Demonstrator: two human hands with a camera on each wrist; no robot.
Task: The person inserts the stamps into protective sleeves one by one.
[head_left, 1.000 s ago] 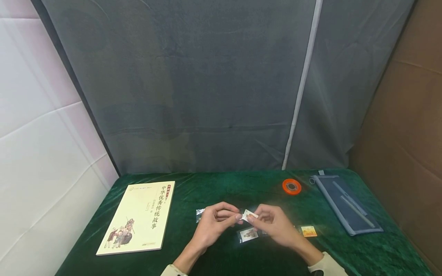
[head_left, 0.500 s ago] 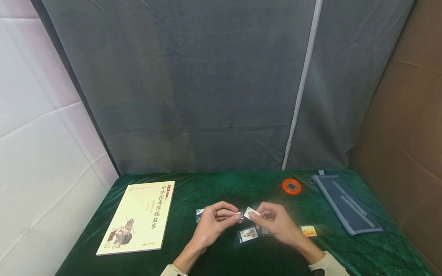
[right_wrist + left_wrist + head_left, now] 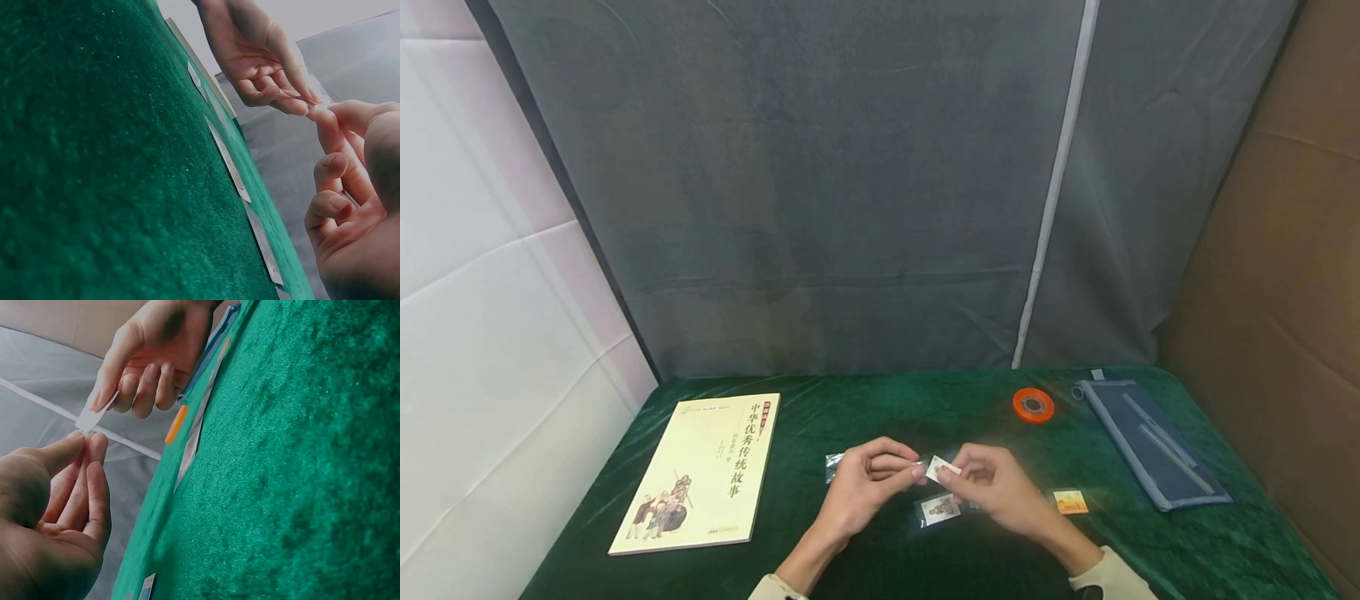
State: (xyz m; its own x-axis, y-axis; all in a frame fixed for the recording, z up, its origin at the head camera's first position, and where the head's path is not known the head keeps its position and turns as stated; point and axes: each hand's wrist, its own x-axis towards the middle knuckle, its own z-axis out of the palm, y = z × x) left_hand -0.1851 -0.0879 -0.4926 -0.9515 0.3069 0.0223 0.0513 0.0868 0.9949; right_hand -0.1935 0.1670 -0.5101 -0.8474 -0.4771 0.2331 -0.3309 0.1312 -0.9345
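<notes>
My right hand (image 3: pixel 1003 492) pinches a small white stamp (image 3: pixel 940 467) with a printed picture between thumb and index finger. Facing it, my left hand (image 3: pixel 867 493) pinches the edge of a small clear plastic sleeve (image 3: pixel 88 432) between thumb and fingertip. In the left wrist view the stamp's lower edge is right at the sleeve; whether it has entered cannot be told. Both hands are held above the green cloth. Beneath them lies another stamp in a clear sleeve (image 3: pixel 939 509), and a further clear sleeve (image 3: pixel 832 468) is partly covered by my left hand.
A cream book (image 3: pixel 700 475) lies at the left. Beyond my right hand are a yellow stamp in a sleeve (image 3: pixel 1071 502), an orange round disc (image 3: pixel 1033 406) and a blue mesh zip pouch (image 3: pixel 1150 442). Grey fabric (image 3: pixel 850 208) hangs behind the green-covered table (image 3: pixel 895 400).
My right hand first drew the stamp slightly right, away from the left fingertips, then brought it back left toward the sleeve. The left hand stays in place.
</notes>
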